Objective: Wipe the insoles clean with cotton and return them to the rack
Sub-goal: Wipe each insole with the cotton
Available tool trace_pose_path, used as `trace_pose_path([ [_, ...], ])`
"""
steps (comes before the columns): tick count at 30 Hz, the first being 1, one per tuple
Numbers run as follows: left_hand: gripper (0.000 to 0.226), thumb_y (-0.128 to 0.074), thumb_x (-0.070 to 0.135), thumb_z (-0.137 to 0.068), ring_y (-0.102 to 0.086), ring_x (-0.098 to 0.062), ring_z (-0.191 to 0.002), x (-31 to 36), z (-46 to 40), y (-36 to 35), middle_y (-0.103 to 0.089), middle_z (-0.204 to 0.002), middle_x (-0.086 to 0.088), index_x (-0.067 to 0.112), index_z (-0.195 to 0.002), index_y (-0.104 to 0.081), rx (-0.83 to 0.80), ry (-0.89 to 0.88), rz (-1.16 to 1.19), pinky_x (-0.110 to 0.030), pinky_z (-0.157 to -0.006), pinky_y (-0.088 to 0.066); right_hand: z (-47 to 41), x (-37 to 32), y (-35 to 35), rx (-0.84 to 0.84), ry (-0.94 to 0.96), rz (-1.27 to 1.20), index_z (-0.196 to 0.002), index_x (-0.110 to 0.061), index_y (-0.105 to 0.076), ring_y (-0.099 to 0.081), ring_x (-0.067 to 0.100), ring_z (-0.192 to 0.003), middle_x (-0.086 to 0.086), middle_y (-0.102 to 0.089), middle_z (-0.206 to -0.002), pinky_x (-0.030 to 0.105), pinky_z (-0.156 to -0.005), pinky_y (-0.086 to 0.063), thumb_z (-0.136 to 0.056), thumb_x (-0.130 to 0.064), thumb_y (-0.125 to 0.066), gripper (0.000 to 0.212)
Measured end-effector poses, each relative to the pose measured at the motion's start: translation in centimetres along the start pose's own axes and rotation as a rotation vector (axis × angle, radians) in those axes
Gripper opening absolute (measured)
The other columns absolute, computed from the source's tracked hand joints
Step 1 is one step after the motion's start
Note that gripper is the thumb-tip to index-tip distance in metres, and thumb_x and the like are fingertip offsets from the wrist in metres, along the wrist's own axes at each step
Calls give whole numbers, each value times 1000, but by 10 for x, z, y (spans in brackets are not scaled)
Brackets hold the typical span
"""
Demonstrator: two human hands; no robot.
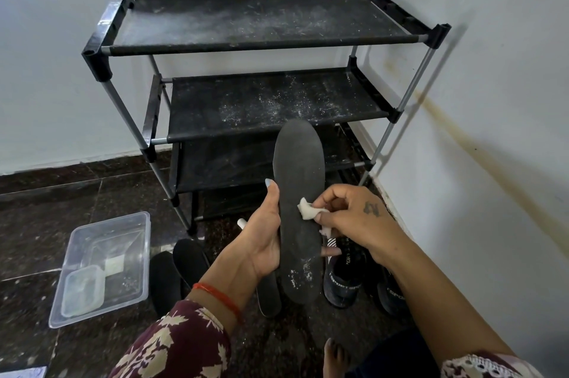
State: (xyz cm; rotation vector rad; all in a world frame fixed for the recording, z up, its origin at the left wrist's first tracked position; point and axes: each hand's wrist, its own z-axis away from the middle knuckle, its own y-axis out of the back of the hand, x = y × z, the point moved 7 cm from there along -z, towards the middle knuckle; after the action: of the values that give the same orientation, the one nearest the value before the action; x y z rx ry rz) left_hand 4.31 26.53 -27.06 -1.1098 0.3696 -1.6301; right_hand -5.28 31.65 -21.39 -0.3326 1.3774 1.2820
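Note:
A long dark grey insole [298, 193] stands upright in front of me, with white dust specks near its lower end. My left hand [261, 242] grips its left edge around the middle. My right hand [348, 217] pinches a small white wad of cotton [306, 208] and presses it against the insole's face. The black shoe rack [261, 39] stands behind, in the corner, its fabric shelves dusty and bare. Two more dark insoles [181, 267] lie on the floor below my left wrist, and a third [268, 297] shows under the held one.
A clear plastic tub [101, 267] with a smaller lidded box inside sits on the dark stone floor at the left. A pair of black sport shoes [341, 282] stands under my right forearm. White walls close in behind and to the right. My bare toes [335, 356] show at the bottom.

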Motion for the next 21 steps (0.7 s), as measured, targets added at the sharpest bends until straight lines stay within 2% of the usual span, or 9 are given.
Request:
trace_pose_path([
  [2,77,-17,70,-87,-65,-38,-103,-1,1,-3,-66,-119,-16,16,-117,-62,-29,1,2,-64,-80,-48,-2,1,-1,41,-19,19,-78,-16,-69,-66,19,-67,6,-66,-69,33,-64,-56,-74,-6,-72,11],
  [5,76,-17,69,-89,-56,-40,-116,-3,2,-7,-62,-124,-18,15,-122,-60,-78,10,-25,-60,-85,-48,-2,0,9,151,-8,-79,-77,-15,-69,-60,6,-56,1,-64,-65,18,-48,-46,-75,-8,-73,8],
  [8,70,-20,63,-92,-60,-38,-110,-8,4,-11,-63,-121,-20,13,-121,-60,-79,33,-48,-50,-86,-50,1,-6,18,251,72,125,-78,-22,-72,-60,6,-68,-13,-62,-70,20,-61,-46,-76,-18,-73,4],
  [11,69,-22,62,-92,-68,-31,-94,-9,4,-11,-67,-115,-17,12,-115,-63,-59,37,-35,-46,-85,-50,3,-15,16,266,143,267,-80,-23,-73,-56,4,-70,-20,-52,-70,17,-65,-46,-76,-16,-73,8],
  [13,70,-23,63,-92,-67,-30,-97,-7,3,-9,-65,-118,-18,11,-117,-62,-56,35,-3,-49,-87,-49,2,-16,9,195,152,226,-75,-24,-73,-61,7,-68,-15,-58,-70,26,-67,-54,-75,-12,-74,12],
  [15,70,-24,63,-92,-68,-29,-96,-6,2,-5,-67,-114,-17,11,-116,-63,-46,24,8,-49,-86,-51,3,-15,-4,29,113,56,-69,-21,-71,-67,14,-66,-8,-64,-71,36,-57,-58,-74,-3,-75,19],
  [17,69,-25,62,-93,-70,-27,-87,-5,1,-1,-70,-105,-15,9,-112,-64,-27,16,12,-42,-79,-56,8,-19,-15,-126,148,0,-65,-19,-72,-67,13,-64,-4,-65,-73,35,-51,-58,-71,2,-75,21],
  [18,68,-25,61,-93,-70,-26,-85,-4,1,0,-70,-102,-14,8,-112,-64,-20,15,17,-39,-76,-57,10,-24,-17,-182,221,69,-66,-19,-73,-66,11,-64,-4,-66,-73,34,-55,-58,-69,0,-77,20],
  [21,69,-25,61,-93,-69,-26,-88,-2,1,2,-70,-104,-13,7,-110,-65,-14,7,22,-42,-80,-55,14,-26,-23,-322,355,277,-72,-19,-76,-64,7,-70,-8,-68,-75,25,-71,-54,-64,-4,-79,17],
])
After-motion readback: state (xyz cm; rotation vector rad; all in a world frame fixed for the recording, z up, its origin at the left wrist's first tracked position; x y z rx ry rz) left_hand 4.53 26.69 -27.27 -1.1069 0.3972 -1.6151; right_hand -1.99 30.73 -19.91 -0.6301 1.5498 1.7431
